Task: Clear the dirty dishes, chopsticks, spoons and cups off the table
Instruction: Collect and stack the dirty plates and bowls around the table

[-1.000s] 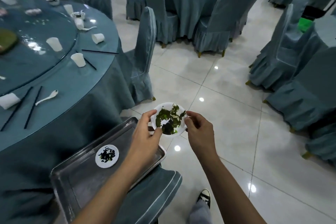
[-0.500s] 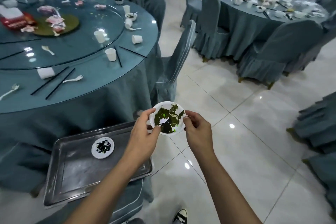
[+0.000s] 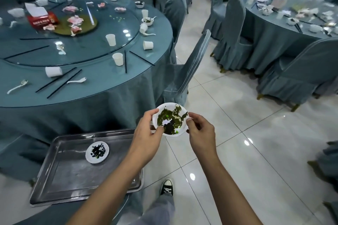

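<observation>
A white bowl [image 3: 178, 131] smeared with dark green food is held over the floor by both hands. My left hand [image 3: 146, 139] pinches its left rim, thumb inside. My right hand [image 3: 200, 133] pinches its right rim. Below left, a metal tray [image 3: 73, 179] rests on a chair seat and carries one dirty white dish [image 3: 97, 152]. The round blue table [image 3: 102, 86] at the left holds several white cups [image 3: 117, 59], black chopsticks [image 3: 64, 83], white spoons [image 3: 76, 80] and small bowls [image 3: 147, 21].
A covered chair [image 3: 184, 71] stands between the table and my hands. On the glass turntable [image 3: 82, 49] lie a red tissue box [image 3: 43, 19] and scraps. Another littered table [image 3: 292, 23] with chairs stands at the right. Glossy tiled floor [image 3: 237, 142] lies ahead; my shoe [image 3: 166, 187] is below.
The view has swung left, bringing more of the table and tray into sight. The bowl stays held between both hands in front of me.
</observation>
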Demonstrator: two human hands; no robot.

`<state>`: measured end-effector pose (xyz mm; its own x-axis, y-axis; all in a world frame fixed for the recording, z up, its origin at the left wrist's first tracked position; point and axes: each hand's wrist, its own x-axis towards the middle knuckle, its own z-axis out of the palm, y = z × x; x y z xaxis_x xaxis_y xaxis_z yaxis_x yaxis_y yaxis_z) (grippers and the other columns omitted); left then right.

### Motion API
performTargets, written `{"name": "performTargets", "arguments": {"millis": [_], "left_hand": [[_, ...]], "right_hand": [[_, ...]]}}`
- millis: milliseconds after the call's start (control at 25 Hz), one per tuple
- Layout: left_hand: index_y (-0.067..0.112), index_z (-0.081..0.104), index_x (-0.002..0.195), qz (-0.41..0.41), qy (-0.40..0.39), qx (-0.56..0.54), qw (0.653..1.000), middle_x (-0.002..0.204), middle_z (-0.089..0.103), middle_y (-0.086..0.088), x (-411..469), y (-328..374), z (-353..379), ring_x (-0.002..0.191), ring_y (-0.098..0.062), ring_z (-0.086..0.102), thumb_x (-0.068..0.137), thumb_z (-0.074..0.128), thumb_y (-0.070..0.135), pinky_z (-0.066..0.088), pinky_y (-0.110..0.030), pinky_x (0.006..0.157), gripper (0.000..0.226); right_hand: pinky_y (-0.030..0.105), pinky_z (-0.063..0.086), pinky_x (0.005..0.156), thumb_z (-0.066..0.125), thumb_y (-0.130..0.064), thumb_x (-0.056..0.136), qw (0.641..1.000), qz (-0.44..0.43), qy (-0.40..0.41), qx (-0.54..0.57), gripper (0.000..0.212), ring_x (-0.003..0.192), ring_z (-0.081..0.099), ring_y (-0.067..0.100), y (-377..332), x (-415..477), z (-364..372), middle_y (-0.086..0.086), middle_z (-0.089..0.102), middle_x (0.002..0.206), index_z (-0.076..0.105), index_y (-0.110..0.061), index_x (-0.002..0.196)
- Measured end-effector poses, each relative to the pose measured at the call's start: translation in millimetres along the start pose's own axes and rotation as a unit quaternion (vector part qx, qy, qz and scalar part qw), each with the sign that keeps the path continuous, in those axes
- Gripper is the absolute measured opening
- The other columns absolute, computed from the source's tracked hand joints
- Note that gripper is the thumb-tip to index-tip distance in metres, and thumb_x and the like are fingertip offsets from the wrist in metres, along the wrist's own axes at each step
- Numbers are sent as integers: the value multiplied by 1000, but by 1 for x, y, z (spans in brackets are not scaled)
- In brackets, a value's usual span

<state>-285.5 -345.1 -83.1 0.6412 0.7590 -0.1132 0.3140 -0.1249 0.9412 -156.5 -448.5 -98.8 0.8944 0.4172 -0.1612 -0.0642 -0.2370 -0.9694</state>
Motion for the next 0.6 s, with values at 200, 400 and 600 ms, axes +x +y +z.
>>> {"name": "performTargets", "arguments": {"millis": [200,400,600], "left_hand": [[39,49,134,-6,28,-6,1000,132,60,7,67,13,24,106,-10,66,98,60,14,53,-21,83,45],[41,49,134,-16,57,-13,998,131,60,9,139,32,39,104,-10,67,98,61,18,58,-33,90,44],[42,50,131,-14,62,-6,998,128,61,10,204,48,56,102,-12,67,97,59,17,58,-36,87,43]], "right_hand": [[40,59,94,62,-20,98,999,-9,-24,-19,22,100,68,7,-16,75,2,-10,73,105,72,-22,118],[38,59,93,61,-20,99,998,-17,-58,-25,17,100,67,6,-41,155,15,-16,72,100,69,-33,107],[32,59,91,62,-20,98,997,-28,-59,-28,18,98,67,2,-57,226,19,-18,71,100,71,-29,111]]}}
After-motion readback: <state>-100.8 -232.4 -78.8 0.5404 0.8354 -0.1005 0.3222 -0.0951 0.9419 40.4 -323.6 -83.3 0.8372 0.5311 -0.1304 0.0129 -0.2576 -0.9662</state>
